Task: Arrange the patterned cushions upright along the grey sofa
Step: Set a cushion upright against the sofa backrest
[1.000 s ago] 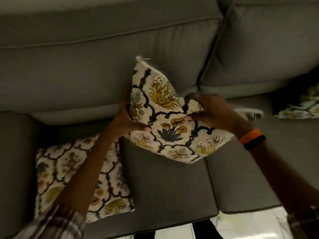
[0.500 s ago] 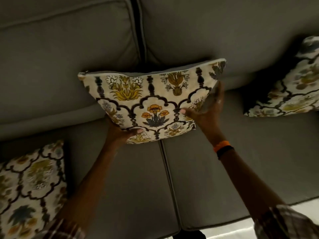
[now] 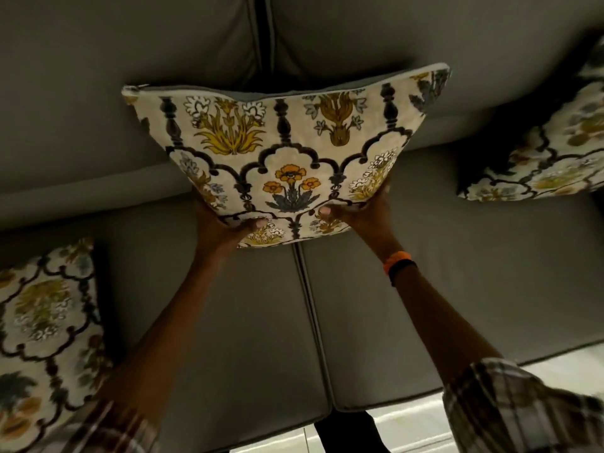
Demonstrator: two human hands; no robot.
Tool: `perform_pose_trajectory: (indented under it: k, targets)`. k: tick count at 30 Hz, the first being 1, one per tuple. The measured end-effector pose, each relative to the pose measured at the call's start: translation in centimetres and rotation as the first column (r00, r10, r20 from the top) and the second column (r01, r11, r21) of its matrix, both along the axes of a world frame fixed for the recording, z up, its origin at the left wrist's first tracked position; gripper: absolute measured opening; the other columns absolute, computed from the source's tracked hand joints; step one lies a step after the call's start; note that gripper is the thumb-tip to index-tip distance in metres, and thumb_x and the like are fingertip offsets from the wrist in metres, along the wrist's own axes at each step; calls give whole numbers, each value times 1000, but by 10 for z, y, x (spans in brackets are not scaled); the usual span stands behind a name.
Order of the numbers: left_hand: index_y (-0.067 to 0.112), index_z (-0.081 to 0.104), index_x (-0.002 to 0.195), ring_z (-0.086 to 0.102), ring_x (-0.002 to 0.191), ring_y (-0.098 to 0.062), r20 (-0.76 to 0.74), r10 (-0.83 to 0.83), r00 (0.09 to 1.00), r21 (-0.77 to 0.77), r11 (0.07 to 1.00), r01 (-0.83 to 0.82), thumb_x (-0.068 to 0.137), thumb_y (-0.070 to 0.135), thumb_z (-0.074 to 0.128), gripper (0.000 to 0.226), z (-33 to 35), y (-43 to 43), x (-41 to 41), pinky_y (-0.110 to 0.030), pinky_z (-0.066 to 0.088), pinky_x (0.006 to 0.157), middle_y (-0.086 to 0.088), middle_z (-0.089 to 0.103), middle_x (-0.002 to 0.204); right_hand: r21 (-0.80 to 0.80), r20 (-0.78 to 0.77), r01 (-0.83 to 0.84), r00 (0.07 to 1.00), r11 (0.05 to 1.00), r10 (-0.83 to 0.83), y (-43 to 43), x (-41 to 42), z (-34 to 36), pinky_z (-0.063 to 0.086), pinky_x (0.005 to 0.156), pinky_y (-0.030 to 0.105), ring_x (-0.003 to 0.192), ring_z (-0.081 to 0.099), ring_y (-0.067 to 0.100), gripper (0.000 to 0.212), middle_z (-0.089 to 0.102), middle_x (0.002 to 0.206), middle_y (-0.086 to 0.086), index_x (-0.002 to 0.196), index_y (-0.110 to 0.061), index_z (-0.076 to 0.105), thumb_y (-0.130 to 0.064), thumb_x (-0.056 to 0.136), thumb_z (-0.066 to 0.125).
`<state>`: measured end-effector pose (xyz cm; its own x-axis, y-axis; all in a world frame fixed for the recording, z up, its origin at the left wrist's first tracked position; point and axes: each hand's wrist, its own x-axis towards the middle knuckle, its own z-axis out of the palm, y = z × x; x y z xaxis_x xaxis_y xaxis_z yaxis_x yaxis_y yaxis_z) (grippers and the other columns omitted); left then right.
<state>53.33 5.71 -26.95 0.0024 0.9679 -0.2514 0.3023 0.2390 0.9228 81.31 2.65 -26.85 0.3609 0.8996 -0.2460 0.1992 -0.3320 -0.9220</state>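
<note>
The left hand [image 3: 225,228] is gripping the lower left corner of the floral cushion [image 3: 287,152], cream with yellow and orange flowers inside dark scalloped arches. The cushion is rising upright above both grips, leaning against the grey sofa [image 3: 130,76] backrest. The right hand [image 3: 362,212] is clasping its lower right corner.

Home living room: grey sofa [image 3: 228,322] filling view, patterned cushions [image 3: 281,158] sitting along its back, pale tiled floor [image 3: 408,423] showing at the seat's front edge.
</note>
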Motion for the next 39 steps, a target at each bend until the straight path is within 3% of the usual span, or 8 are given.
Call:
perform_pose_trajectory:
  k: [5, 12, 19, 22, 26, 30, 34, 39]
  targets:
    - [24, 15, 159, 31, 149, -35, -437, -76, 896, 55, 992, 111, 65, 70, 73, 120, 16, -46, -56, -52, 36, 118, -13, 27, 163, -352, 291, 155, 955, 923, -49, -61, -105, 17, 17, 134, 56, 166, 10, 33, 146, 5, 179, 13, 170, -21, -4, -63, 68, 92]
    - [24, 22, 157, 21, 154, -38, -813, -137, 565, -23, 979, 203, 87, 71, 43, 88, 19, -92, -247, -66, 10, 122, -16, 29, 164, -386, 345, -181, 881, 905, 324, -98, -329, 18, 24, 130, 52, 163, 17, 31, 110, 16, 177, 11, 170, -18, 11, -63, 90, 73]
    - [16, 18, 160, 16, 153, -43, -707, 59, 704, -259, 906, -336, 84, 65, 64, 101, 13, -151, -484, -67, 21, 120, -21, 16, 166, -538, -229, -389, 921, 748, 314, -118, -509, -4, 46, 105, 39, 127, 62, 33, 90, 63, 138, 20, 167, -5, 20, -32, 99, 73]
    - [17, 12, 160, 28, 150, -41, -432, 313, 846, -429, 754, -498, 79, 55, 79, 111, 3, -159, -535, -53, 33, 118, -18, 22, 165, -444, -244, -318, 942, 837, 229, -132, -537, -12, 38, 117, 31, 138, 50, 11, 79, 53, 145, -15, 161, -21, 36, -35, 96, 79]
    - [16, 35, 153, 54, 123, -22, -79, 498, 864, -602, 667, -439, 82, 38, 82, 88, -2, -161, -549, -35, 48, 98, -11, 50, 150, -394, -310, -360, 918, 846, 247, -137, -535, -31, 57, 111, 42, 134, 67, 14, 64, 70, 142, -10, 147, -35, 57, -40, 89, 84]
    - [19, 36, 151, 53, 113, -12, -10, 505, 863, -490, 750, -445, 85, 15, 79, 79, 10, -159, -545, -21, 48, 81, -5, 53, 141, -355, -294, -347, 923, 868, 249, -127, -535, -13, 62, 77, 13, 110, 76, 0, 58, 80, 115, -22, 135, -39, 61, -10, 89, 82]
    - [17, 26, 155, 53, 125, -11, 24, 461, 887, -255, 861, -441, 76, 2, 82, 98, 45, -136, -549, -25, 51, 97, -3, 46, 149, -252, -269, -256, 945, 933, 186, -114, -543, 23, 66, 94, 38, 126, 73, 18, 85, 74, 137, -4, 149, -29, 53, -10, 74, 89]
    - [15, 26, 156, 45, 138, -1, 62, 356, 933, 10, 934, -357, 55, 45, 95, 126, 74, -73, -575, -24, 44, 112, 5, 41, 153, -51, -227, -232, 950, 971, 215, -57, -555, 57, 52, 116, 49, 142, 61, 18, 97, 61, 155, 0, 159, -19, 41, -10, 76, 89]
